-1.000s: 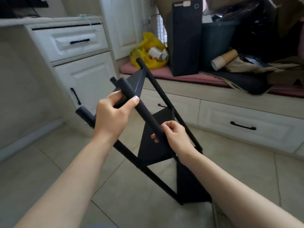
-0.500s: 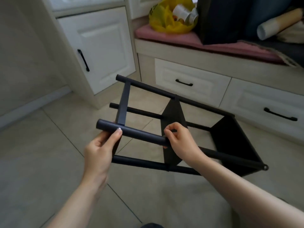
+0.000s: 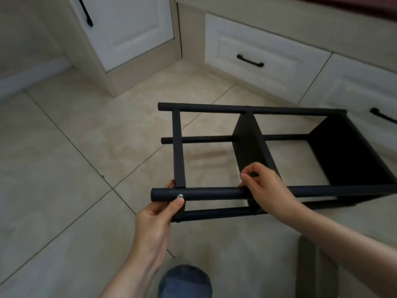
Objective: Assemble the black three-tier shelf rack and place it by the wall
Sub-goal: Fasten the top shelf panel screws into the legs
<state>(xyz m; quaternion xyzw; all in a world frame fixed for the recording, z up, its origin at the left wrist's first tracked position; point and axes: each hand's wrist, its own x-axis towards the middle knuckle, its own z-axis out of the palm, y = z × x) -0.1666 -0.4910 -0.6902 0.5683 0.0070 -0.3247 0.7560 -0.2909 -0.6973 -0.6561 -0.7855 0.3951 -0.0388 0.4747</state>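
The black shelf rack (image 3: 249, 147) lies on its side over the tiled floor, its four round poles running left to right and its flat shelf panels standing edge-on. My left hand (image 3: 156, 214) grips the near top pole (image 3: 206, 193) close to its left end, thumb beside a small silver screw head (image 3: 180, 196). My right hand (image 3: 266, 190) holds the same pole where the middle shelf panel (image 3: 249, 145) meets it, fingers curled over the top. The end panel (image 3: 348, 155) sits at the far right.
White drawers with black handles (image 3: 250, 61) run along the bench base behind the rack. A white cabinet door (image 3: 129, 29) stands at the left rear. My knee in blue denim (image 3: 184, 280) shows at the bottom edge. Beige floor tiles (image 3: 64, 168) stretch to the left.
The rack has swung from tilted upright down to lying horizontally on its side, lower and nearer the floor. Both hands kept hold of the same pole; the view tipped downward.
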